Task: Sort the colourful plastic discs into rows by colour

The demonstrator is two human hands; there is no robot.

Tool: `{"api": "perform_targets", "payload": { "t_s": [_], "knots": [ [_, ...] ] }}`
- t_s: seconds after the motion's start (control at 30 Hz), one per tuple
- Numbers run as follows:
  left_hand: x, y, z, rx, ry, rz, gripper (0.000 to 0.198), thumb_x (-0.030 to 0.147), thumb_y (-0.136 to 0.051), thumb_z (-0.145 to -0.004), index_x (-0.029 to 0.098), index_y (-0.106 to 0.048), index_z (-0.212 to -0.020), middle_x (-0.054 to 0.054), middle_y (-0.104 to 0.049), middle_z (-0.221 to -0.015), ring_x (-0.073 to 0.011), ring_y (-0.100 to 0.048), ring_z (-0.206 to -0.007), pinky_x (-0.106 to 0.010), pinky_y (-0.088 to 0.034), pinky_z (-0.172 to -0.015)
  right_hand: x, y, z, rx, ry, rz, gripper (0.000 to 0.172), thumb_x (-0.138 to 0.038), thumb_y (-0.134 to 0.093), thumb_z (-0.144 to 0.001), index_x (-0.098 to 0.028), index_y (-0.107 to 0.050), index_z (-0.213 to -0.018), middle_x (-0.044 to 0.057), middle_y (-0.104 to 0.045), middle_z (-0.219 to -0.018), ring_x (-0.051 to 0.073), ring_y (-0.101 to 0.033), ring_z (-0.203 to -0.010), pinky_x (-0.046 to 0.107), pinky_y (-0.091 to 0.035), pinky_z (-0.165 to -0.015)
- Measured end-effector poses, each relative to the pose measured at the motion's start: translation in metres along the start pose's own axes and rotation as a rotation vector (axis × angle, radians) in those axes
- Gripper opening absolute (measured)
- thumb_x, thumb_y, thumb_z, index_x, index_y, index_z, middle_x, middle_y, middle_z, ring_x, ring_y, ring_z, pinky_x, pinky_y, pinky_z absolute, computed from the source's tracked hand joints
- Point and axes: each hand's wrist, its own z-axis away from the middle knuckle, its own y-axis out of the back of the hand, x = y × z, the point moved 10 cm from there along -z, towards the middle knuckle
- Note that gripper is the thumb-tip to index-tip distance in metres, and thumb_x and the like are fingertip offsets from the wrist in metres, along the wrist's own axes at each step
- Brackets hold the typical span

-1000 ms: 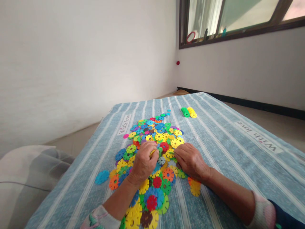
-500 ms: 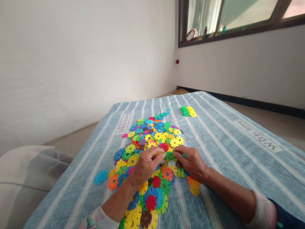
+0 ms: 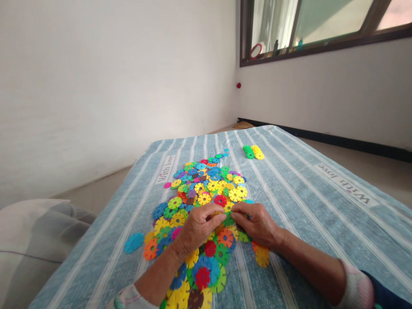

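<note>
A green disc [image 3: 228, 220] is held low over the near-middle of the pile of notched plastic discs [image 3: 205, 198], between the fingertips of the two hands. The left hand [image 3: 224, 216] pinches it from one side, thumb against fingers; the right hand [image 3: 232, 213] pinches it from the other. A second ago the fingertips were well apart, with a red disc [image 3: 220, 200] and a grey one showing in the gap; now they nearly meet, and the grey one is out of sight. The green stack [image 3: 248, 152] and yellow stack [image 3: 258, 152] lie side by side near the far end, in the same place as before.

Beneath everything is a table [image 3: 299, 201] under a blue cloth with white stripes and "With love" printed on it. Beyond stand white walls [image 3: 112, 77], a black skirting strip [image 3: 322, 138] along one of them. A dark-framed window [image 3: 331, 21] is at upper right, a red-rimmed mirror [image 3: 256, 51] on its sill. At lower left sits something under a pale cover [image 3: 28, 231], with a thin cable across it.
</note>
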Motion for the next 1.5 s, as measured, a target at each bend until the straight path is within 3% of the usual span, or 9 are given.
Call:
{"api": "perform_targets", "payload": {
  "t_s": [0.3, 1.2, 1.5],
  "knots": [
    [-0.0049, 0.0007, 0.0003, 0.021, -0.026, -0.046, 0.016, 0.028, -0.063, -0.078, 0.016, -0.071, -0.084, -0.002, -0.072, -0.077, -0.0136, -0.065, -0.070, -0.021, -0.048, -0.066, -0.0007, 0.0018, -0.0010, 0.026, -0.005, 0.005, 0.018, -0.025, -0.052, -0.087, -0.017, -0.061, -0.074, -0.003, -0.052, -0.062, 0.009, -0.047, -0.058, 0.020, -0.035, -0.059],
    [-0.0054, -0.0028, 0.0004, -0.025, -0.011, -0.043, 0.017, 0.031, -0.057, -0.080, 0.018, -0.066, -0.074, 0.001, -0.066, -0.069, -0.0115, -0.061, -0.065, -0.020, -0.045, -0.062, 0.0026, -0.0021, -0.0023, -0.058, -0.008, -0.095, 0.015, -0.019, -0.058, -0.080, -0.016, -0.058, -0.066, -0.006, -0.044, -0.059, 0.008, -0.039, -0.057, 0.020, -0.030, -0.054],
    [-0.0014, -0.0024, 0.0004, -0.020, -0.035, -0.059, 0.015, 0.029, -0.058, -0.081, 0.018, -0.068, -0.078, 0.000, -0.069, -0.072, -0.0125, -0.063, -0.068, -0.020, -0.047, -0.064, 0.0016, -0.0014, -0.0010, -0.082, -0.047, -0.123, 0.014, -0.019, -0.055, -0.081, -0.017, -0.064, -0.071, -0.004, -0.054, -0.058, 0.008, -0.047, -0.054, 0.021, -0.036, -0.054]
  ]
}}
